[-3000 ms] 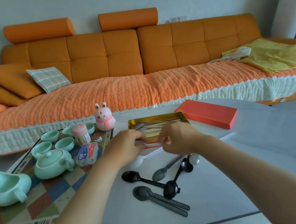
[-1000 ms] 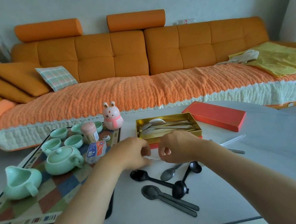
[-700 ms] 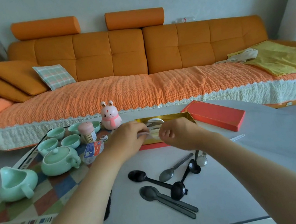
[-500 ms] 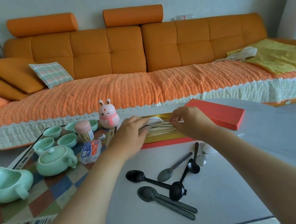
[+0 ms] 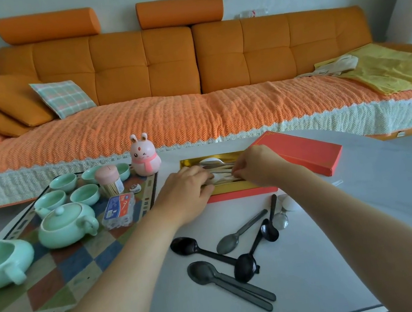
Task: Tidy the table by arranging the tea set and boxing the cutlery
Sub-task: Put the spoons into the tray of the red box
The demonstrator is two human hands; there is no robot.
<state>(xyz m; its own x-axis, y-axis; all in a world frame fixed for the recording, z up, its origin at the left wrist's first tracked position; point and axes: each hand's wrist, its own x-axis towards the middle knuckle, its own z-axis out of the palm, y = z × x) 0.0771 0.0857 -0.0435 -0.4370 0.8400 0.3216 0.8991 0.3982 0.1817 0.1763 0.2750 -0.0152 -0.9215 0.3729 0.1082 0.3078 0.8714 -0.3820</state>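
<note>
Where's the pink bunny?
In the head view, the pink bunny stands left of centre near the far edge of the table, between the toothpick jar and the gold-lined box.

Mint-green teapot (image 5: 65,225) & cups (image 5: 85,195); checked multicolour mat (image 5: 69,269); gold box (image 5: 188,162), red lid (image 5: 303,152); black spoons (image 5: 186,245); orange sofa (image 5: 172,62).
</note>
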